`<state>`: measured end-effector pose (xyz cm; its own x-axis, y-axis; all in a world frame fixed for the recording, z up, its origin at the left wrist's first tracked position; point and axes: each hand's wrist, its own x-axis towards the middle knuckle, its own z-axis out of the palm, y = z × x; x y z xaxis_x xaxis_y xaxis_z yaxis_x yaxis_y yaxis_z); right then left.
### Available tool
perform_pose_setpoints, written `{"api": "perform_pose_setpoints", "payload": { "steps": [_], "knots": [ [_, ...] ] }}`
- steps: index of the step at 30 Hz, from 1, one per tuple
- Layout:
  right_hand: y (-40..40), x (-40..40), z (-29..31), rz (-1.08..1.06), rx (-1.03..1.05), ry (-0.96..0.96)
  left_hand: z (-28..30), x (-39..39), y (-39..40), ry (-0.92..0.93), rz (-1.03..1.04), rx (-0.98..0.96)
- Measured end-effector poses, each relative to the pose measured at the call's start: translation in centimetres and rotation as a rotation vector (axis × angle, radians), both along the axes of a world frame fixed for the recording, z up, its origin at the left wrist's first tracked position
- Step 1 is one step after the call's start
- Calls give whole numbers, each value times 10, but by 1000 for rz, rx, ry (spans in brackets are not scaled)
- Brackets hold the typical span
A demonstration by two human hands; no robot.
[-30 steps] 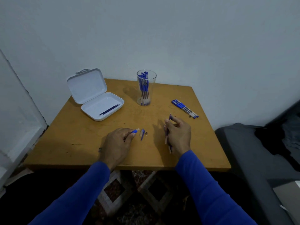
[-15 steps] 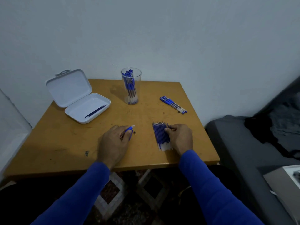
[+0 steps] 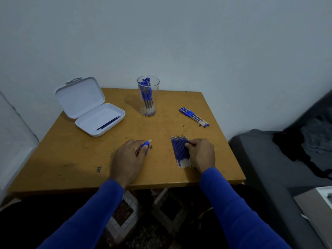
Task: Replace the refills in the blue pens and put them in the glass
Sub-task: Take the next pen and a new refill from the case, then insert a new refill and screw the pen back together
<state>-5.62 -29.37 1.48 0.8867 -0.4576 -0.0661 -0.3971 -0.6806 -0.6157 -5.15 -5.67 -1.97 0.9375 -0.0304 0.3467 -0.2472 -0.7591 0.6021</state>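
Hands in blue sleeves work at a small wooden counter (image 3: 71, 159) set against a pale wall. The left hand (image 3: 128, 159) rests on the wood with its grip curled round a blue pen barrel (image 3: 145, 146), whose pale end pokes out past the knuckles; a tiny loose part (image 3: 151, 147) lies just beside it. The right hand (image 3: 202, 154) sits at the right edge of a row of blue refills (image 3: 179, 151) laid side by side on the counter, metal tips pointing toward the wall. Its thumb and fingertips (image 3: 187, 145) are curled and touch the outermost refill, but whether that grip is actually pinching it cannot be told from here.

At the back of the counter stands a clear glass (image 3: 148, 97), upright, holding a bunch of blue pens. To its right, near the counter's far corner and well apart from both hands, a few more blue pens (image 3: 194, 116) lie together at a slant. To the left, a white plastic case (image 3: 100, 119) sits open with its lid (image 3: 80, 97) tilted up; a single dark refill (image 3: 109, 123) rests inside the tray. A dark grey seat (image 3: 280, 159) is beside the counter on the right.
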Motion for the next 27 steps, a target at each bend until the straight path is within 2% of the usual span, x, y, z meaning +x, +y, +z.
{"api": "perform_pose_setpoints", "payload": {
  "steps": [17,20,23,27],
  "knots": [
    [0,-1,1,-3,38,-10,3,-1,-1,-23,2,-40],
    [3,1,6,7,-9,-10,5,0,1,-34,-5,-77],
    [21,10,19,74,-99,-14,11,4,11,-59,-1,-95],
    [68,33,28,275,-121,-49,20,12,38,-87,42,-115]
  ]
}}
